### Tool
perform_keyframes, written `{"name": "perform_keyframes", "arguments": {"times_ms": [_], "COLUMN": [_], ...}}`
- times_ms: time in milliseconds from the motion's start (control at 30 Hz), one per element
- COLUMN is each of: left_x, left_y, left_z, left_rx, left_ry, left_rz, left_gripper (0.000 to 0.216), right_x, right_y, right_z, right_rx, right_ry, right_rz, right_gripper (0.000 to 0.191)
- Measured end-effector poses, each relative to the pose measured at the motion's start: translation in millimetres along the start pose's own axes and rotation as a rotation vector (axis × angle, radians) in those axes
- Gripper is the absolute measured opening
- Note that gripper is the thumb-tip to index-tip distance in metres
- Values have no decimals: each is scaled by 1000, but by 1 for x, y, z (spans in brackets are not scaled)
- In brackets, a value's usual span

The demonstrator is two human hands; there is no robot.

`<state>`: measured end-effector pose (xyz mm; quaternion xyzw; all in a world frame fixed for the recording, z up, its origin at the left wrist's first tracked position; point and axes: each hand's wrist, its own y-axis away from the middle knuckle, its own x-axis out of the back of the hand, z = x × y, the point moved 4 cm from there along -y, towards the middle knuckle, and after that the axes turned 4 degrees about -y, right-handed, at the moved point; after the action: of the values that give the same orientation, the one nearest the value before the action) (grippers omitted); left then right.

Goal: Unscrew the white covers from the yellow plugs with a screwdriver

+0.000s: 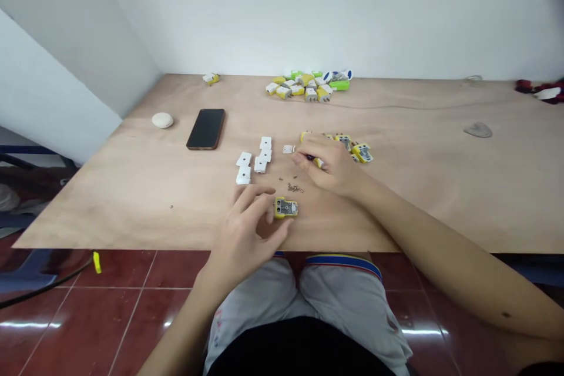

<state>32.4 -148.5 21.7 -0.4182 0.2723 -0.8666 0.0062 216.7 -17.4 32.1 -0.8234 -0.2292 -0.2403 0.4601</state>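
Observation:
My left hand (247, 229) rests near the table's front edge, its fingers pinching a small yellow plug base (286, 208) that lies open side up. My right hand (328, 164) is further back, fingers curled round a thin dark tool (309, 158), likely a screwdriver, with its tip pointing left. Several tiny screws (294, 187) lie scattered between the two hands. To the left of them sit several white plug covers (254, 164). A small white piece (288, 149) lies just beyond the tool tip. More yellow plug parts (359, 151) lie behind my right hand.
A black phone (206, 128) lies face down at the left, with a white oval object (163, 120) beyond it. A pile of yellow, white and green plugs (308, 85) sits at the far edge. A lone plug (210, 78) is far left. Red items (540, 91) are far right.

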Motion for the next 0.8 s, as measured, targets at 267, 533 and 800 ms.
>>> {"name": "perform_keyframes", "arguments": {"times_ms": [267,533,800], "left_x": [27,19,18], "left_y": [8,2,-4], "left_z": [-23,-42,-33], "left_rx": [176,310,192], "left_ry": [-130,-251,-181], "left_rz": [178,94,89], "left_gripper": [35,21,18], "right_x": [-11,-12,-21], "right_y": [4,4,9], "right_z": [4,6,-5], "right_rx": [4,-6,-2], "right_ry": [42,30,-86], "right_rz": [-154,-180,-271], "right_gripper": [35,35,19]}}
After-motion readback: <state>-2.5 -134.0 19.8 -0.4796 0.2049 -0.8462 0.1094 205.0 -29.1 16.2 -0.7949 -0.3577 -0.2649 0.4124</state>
